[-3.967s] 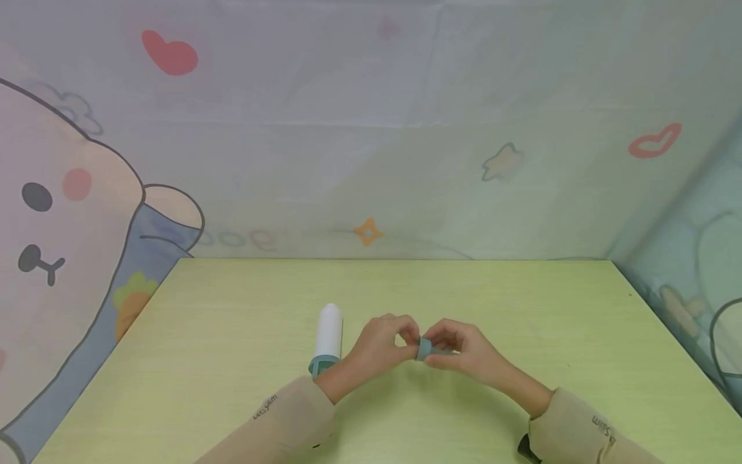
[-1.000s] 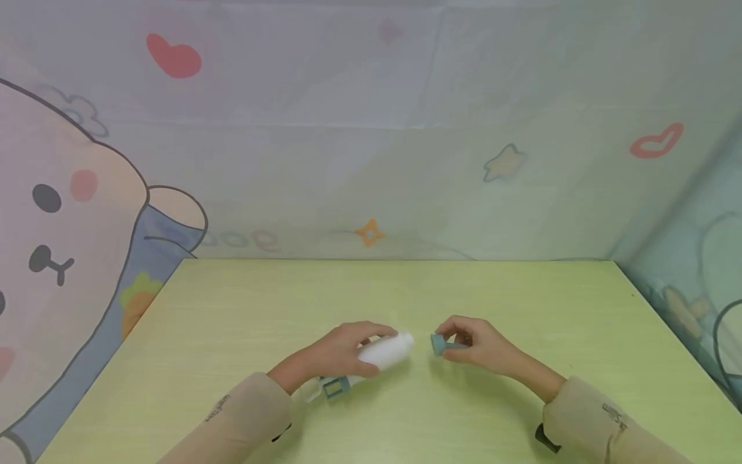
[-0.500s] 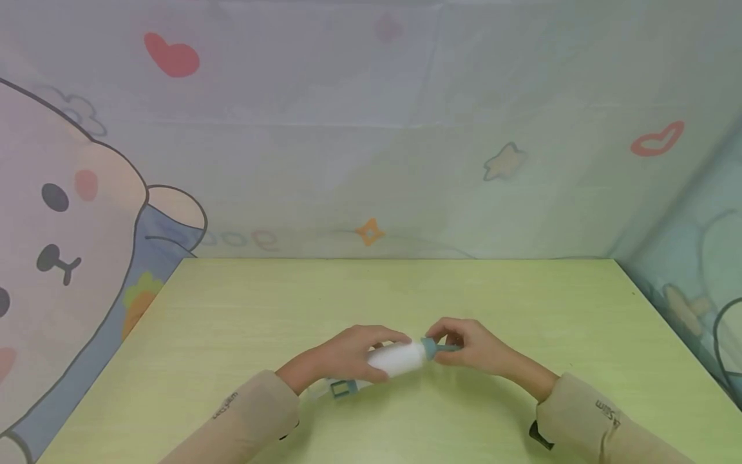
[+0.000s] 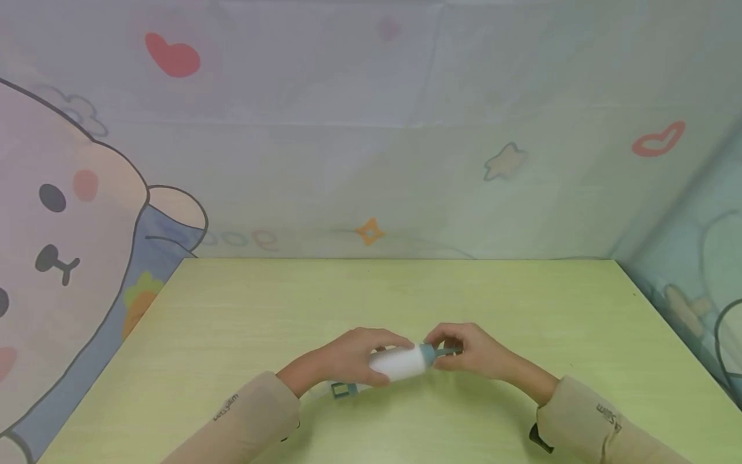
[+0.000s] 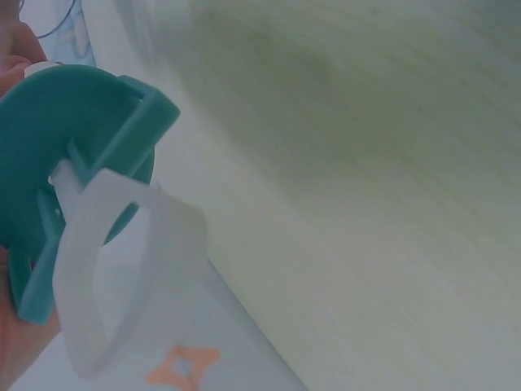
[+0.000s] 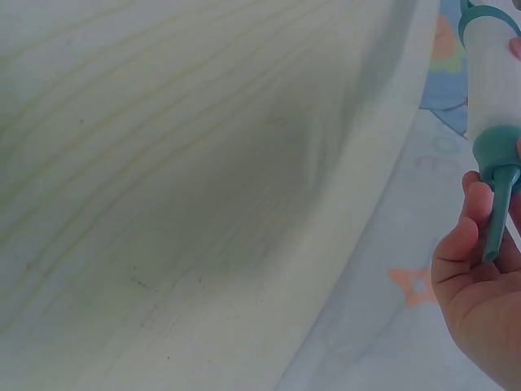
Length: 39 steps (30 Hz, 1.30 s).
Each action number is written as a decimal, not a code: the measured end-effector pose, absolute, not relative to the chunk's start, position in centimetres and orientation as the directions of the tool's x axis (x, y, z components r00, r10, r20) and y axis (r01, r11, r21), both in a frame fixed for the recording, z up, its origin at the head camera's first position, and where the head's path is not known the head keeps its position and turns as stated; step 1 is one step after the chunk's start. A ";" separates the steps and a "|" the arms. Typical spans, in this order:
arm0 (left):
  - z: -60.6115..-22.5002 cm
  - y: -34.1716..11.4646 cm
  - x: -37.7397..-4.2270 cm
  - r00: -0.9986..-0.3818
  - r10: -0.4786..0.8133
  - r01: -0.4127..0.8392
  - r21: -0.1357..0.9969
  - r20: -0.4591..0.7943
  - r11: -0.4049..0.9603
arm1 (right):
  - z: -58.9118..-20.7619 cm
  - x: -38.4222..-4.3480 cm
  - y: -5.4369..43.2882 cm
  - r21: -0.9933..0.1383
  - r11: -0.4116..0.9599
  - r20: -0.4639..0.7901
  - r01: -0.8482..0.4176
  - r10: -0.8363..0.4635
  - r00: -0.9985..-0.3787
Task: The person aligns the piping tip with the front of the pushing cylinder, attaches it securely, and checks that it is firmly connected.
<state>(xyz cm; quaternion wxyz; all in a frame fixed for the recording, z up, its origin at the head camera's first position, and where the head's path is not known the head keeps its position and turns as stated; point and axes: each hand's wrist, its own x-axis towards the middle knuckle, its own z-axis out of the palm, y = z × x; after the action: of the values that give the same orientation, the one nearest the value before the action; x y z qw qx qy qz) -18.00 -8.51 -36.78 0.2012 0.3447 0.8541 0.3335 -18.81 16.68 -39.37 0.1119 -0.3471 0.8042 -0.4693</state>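
My left hand [image 4: 352,354] grips the white barrel of a large syringe [image 4: 402,363], raised above the table and tilted, its tip toward the right. The left wrist view shows the syringe's teal flange [image 5: 49,114] and the white loop handle [image 5: 179,252] of its plunger. A teal nozzle cap [image 4: 428,354] with a thin spout sits against the barrel's front end. My right hand [image 4: 480,353] pinches that cap between thumb and fingers. In the right wrist view the spout [image 6: 500,213] points down past the curled fingers. Whether the cap is threaded on cannot be told.
A pale yellow-green table [image 4: 261,303] lies under both hands. Behind it hangs a printed cloth [image 4: 324,161] with a bear, hearts and stars. A dark cable [image 4: 719,348] shows at the far right.
Earlier both hands held the cap while the syringe lay on the table. My left hand then took the syringe and brought it right, up to the cap. In the last half second little has moved.
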 end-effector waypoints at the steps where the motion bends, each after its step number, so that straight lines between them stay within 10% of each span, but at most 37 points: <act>1: -36.8 -8.5 -18.0 -0.680 0.725 0.460 0.707 -0.109 0.538 | -39.4 -18.8 16.7 -0.834 0.321 0.140 -0.448 -0.663 -0.736; 39: -36.7 -8.4 -17.7 -0.645 0.764 0.608 0.595 -0.015 0.526 | -39.8 -19.1 17.2 -0.873 0.313 0.062 -0.374 -0.689 -0.722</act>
<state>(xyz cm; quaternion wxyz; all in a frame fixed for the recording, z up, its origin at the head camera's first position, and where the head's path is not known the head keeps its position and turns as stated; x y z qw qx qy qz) -17.74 -8.41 -36.74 0.1385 0.3977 0.8623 0.2812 -19.13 17.25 -39.83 0.1639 -0.3348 0.7936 -0.4808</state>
